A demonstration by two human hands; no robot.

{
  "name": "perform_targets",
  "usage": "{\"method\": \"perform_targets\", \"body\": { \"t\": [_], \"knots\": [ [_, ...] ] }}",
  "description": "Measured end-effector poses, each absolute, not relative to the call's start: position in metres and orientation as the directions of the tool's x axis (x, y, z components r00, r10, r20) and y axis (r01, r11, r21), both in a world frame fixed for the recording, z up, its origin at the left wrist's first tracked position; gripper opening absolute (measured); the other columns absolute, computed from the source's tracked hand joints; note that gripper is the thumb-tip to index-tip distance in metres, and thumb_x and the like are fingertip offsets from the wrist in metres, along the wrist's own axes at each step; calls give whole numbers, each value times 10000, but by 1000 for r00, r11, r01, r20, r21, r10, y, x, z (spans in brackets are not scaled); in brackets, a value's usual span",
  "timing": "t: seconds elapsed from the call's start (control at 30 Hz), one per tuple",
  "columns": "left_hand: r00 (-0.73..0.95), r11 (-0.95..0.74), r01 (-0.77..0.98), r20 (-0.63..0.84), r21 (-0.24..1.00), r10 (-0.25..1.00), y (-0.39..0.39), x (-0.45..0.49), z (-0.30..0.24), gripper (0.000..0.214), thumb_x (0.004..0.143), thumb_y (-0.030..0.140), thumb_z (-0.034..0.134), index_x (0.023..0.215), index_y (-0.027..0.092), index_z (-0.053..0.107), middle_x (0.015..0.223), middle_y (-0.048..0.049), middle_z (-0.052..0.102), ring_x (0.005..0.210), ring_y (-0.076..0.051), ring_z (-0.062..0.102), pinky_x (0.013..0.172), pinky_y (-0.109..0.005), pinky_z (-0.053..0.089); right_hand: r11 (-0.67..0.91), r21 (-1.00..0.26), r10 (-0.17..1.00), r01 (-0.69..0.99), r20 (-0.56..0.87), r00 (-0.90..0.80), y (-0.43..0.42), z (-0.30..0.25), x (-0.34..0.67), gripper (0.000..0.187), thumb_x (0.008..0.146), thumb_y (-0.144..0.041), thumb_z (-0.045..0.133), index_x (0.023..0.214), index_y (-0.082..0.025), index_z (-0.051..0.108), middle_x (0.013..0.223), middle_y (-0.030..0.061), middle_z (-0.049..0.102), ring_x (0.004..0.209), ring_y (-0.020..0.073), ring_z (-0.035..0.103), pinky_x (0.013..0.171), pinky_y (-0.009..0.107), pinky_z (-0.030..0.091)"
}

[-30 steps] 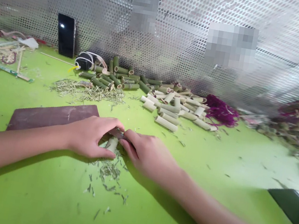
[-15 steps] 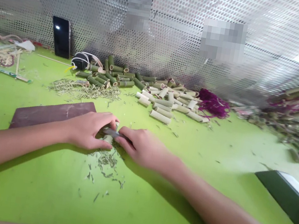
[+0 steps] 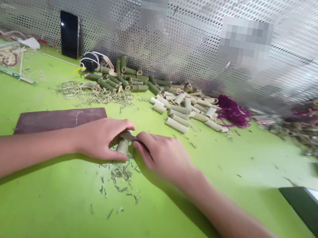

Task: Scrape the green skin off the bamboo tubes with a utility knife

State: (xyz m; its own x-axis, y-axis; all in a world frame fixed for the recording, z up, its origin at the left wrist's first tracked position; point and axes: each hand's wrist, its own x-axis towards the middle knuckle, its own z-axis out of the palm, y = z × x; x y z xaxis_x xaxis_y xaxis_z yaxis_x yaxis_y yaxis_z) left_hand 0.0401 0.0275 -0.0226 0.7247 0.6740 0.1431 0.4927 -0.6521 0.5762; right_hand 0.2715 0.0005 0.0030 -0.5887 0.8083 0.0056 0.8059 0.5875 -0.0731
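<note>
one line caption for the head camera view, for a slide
Left hand steadies a bamboo tube as right hand presses a small blade to it, beside scattered shavings

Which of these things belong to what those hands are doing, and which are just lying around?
Part of the work: left hand, right hand, short bamboo tube, small blade, green shavings, green bamboo tubes, pale bamboo tubes.
Just lying about: black phone, magenta fibres.

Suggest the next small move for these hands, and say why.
Probably the left hand should turn the bamboo tube slightly under the small blade in the right hand: the tube looks partly green, and shavings lie just below.
</note>
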Motion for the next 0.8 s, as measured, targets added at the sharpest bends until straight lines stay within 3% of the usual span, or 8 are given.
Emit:
{"method": "perform_targets", "body": {
  "t": [0.27,0.53,0.8],
  "knots": [
    [763,-729,461,194,507,617,30,44,-23,680,859,527,738,1394,185,493,1289,-151,675,1150,-331,640,1026,-508,486,619,-45,785,784,48,-617,2,-2,270,263,1061,-317,430,966,-189,639,700,10,658,555,144,522,550,278,291],
    [758,-723,461,195,514,622,32,46,-21,685,817,525,772,1370,205,525,1216,-119,697,1084,-313,642,991,-487,494,595,-62,804,801,36,-594,2,-2,267,279,1075,-320,407,1027,-194,651,778,27,718,593,159,581,578,291,341],
    [754,-721,476,189,503,629,33,47,-23,758,808,559,783,1407,178,517,1230,-128,690,1101,-310,624,977,-464,492,600,-69,799,797,6,-601,6,-1,270,282,1069,-337,425,1042,-199,669,717,17,697,547,146,561,550,272,319]
  ]
}}
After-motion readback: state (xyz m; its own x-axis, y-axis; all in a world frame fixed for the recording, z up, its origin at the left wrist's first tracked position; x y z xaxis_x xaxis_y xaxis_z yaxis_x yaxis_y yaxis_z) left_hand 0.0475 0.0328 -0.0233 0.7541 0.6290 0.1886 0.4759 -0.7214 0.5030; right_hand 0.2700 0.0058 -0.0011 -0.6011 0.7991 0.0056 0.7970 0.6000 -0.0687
